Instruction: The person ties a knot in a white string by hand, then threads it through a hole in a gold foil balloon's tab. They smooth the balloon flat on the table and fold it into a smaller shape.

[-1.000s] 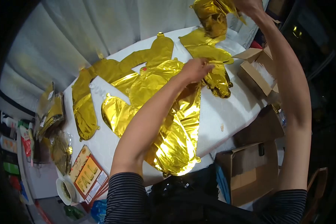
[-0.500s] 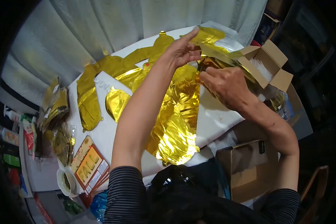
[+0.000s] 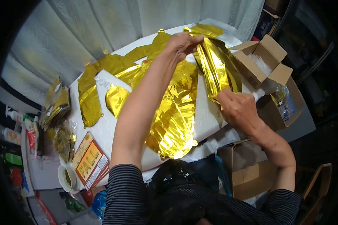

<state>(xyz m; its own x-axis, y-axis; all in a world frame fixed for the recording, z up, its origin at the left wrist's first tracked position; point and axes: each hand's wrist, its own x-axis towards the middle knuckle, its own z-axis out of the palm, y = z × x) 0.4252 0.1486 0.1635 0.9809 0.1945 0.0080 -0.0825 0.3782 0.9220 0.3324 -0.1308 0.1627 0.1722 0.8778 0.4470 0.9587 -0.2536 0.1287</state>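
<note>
Left hand (image 3: 181,44) farther out, right hand (image 3: 237,108) nearer (both gripping)

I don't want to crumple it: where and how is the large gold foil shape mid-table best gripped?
Probably by the rounded near end of the large gold foil shape, coming from the near right: that end reaches the table's near edge, and the left arm crosses above its left part. It looks thin and limp, so pinch lightly.

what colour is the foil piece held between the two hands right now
The foil piece is shiny gold, seen best in the head view.
</note>
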